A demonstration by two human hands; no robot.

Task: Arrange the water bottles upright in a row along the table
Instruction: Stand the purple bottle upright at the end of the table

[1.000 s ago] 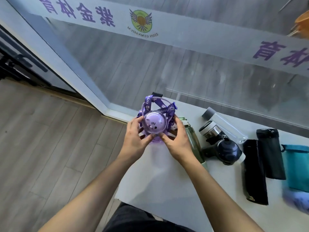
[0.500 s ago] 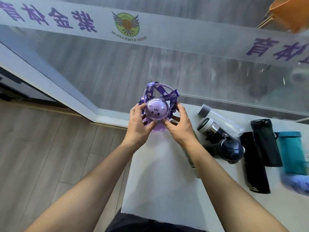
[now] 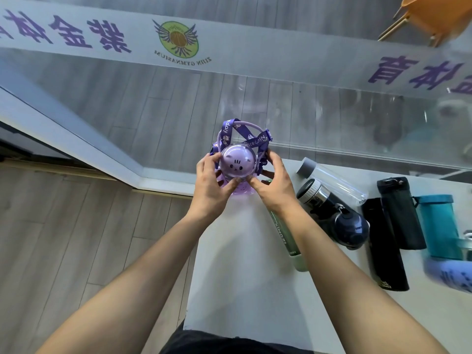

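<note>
A purple bottle [image 3: 237, 163] with a cat-face dome lid and a purple strap stands upright at the far left corner of the white table [image 3: 237, 264]. My left hand [image 3: 210, 185] grips its left side and my right hand [image 3: 274, 186] grips its right side. To its right several bottles lie flat: a green one [image 3: 286, 238] partly under my right forearm, a clear one with a grey cap [image 3: 332, 181], a dark blue one with a steel neck [image 3: 337, 215], two black ones [image 3: 383, 244] [image 3: 399, 213] and a teal one [image 3: 438, 226].
A glass wall [image 3: 255, 98] with a white banner runs right behind the table's far edge. The table's left edge drops to wooden floor [image 3: 63, 238]. A blurred lilac object [image 3: 449, 274] lies at the right border. An orange chair [image 3: 429, 16] shows behind the glass.
The view has tilted up slightly. Both hands stay on the purple bottle, which has stayed at the far left corner while the hands shift a little around its lid.
</note>
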